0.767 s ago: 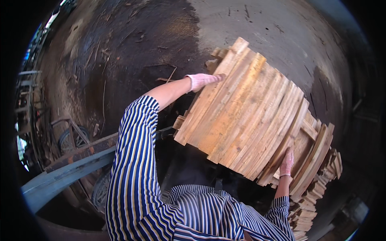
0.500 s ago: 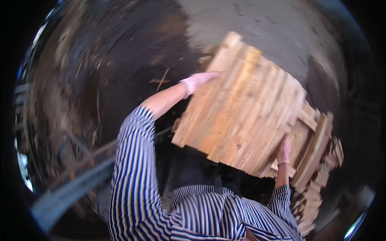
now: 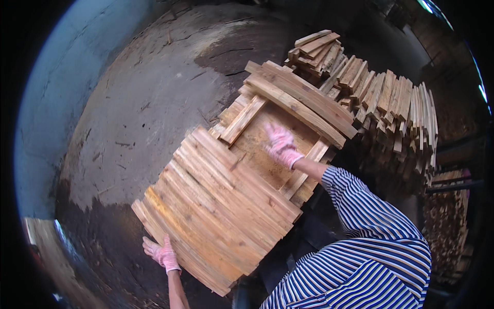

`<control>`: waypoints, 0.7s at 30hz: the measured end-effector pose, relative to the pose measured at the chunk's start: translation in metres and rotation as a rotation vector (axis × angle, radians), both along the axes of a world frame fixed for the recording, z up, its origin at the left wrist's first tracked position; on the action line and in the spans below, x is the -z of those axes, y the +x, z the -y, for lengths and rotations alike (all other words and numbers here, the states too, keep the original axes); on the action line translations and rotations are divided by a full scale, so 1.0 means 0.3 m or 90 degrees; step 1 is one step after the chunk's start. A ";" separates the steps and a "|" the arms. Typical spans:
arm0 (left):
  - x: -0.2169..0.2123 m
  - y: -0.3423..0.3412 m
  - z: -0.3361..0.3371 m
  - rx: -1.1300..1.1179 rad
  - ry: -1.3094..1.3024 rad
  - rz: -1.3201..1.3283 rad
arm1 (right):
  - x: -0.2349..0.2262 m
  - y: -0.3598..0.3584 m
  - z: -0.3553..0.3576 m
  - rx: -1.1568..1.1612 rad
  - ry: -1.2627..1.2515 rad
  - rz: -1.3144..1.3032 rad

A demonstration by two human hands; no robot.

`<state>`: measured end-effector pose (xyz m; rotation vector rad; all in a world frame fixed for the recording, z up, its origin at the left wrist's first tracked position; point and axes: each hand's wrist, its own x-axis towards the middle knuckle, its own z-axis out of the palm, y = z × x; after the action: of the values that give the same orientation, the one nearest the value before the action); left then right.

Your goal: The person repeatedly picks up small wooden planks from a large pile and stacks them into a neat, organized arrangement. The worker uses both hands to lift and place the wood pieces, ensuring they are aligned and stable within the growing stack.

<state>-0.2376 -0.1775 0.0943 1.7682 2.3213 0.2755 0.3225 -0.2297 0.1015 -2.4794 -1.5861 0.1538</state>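
A row of wooden planks (image 3: 221,206) lies side by side across the middle, one of them more orange. My left hand (image 3: 162,254), in a pink-and-white glove, is at the row's near left edge with fingers spread; thumb contact with the wood is hard to tell. Beyond the row is a sawdust-strewn board (image 3: 257,149), framed by short wooden battens (image 3: 244,121) and two longer planks (image 3: 303,110). Over that board hovers or rests my gloved right hand (image 3: 281,145), fingers apart and slightly blurred, holding nothing.
Stacked wooden slats (image 3: 381,98) curve along the far right, their ends uneven. A grey concrete floor (image 3: 134,139) with scattered splinters spreads at the left, below a bluish wall (image 3: 56,103). More stacked wood (image 3: 447,221) stands low at the right.
My view has swung right, bringing the framed board and slat stack into fuller sight. My right hand has left the planks' edge for the sawdusty board; my left hand has come off the planks' top.
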 end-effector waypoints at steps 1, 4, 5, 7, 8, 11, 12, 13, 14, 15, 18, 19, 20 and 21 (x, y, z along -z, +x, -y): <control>-0.028 0.061 -0.001 0.039 0.042 -0.004 | -0.136 0.094 -0.042 0.039 -0.081 -0.021; -0.038 0.397 -0.030 0.275 0.193 0.128 | -0.053 0.383 -0.023 0.103 0.014 0.119; -0.049 0.548 -0.047 0.341 0.173 0.130 | -0.036 0.467 -0.011 0.065 0.021 0.137; -0.056 0.802 -0.071 0.418 0.112 0.136 | -0.062 0.534 -0.018 0.023 -0.039 0.076; -0.038 0.885 -0.088 0.433 0.072 0.144 | -0.105 0.523 -0.035 0.026 -0.085 0.025; -0.012 1.117 -0.145 0.467 -0.004 0.013 | -0.057 0.551 -0.036 0.053 -0.051 -0.042; 0.010 1.160 -0.162 0.474 0.009 -0.038 | -0.048 0.565 -0.042 0.043 -0.057 -0.030; 0.020 1.183 -0.174 0.483 0.021 -0.090 | -0.064 0.573 -0.059 0.062 -0.066 -0.019; 0.023 1.179 -0.170 0.475 0.022 -0.102 | -0.071 0.548 -0.056 0.058 -0.061 -0.023; 0.026 1.192 -0.166 0.469 0.023 -0.108 | -0.089 0.521 -0.046 0.055 -0.059 -0.021; 0.034 1.209 -0.158 0.455 0.001 -0.112 | -0.118 0.340 -0.033 0.069 -0.039 -0.124; 0.033 1.215 -0.167 0.452 -0.005 -0.111 | -0.089 0.255 -0.012 0.037 0.029 -0.104; 0.034 1.217 -0.167 0.447 0.009 -0.105 | -0.105 0.156 -0.006 0.024 -0.003 -0.104; 0.030 1.226 -0.167 0.448 0.014 -0.107 | -0.078 0.062 0.002 0.022 -0.015 -0.155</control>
<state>0.1302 -0.1274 0.0853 2.5472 1.6281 0.0313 0.3410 -0.2303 0.1250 -2.3968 -1.4474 0.4531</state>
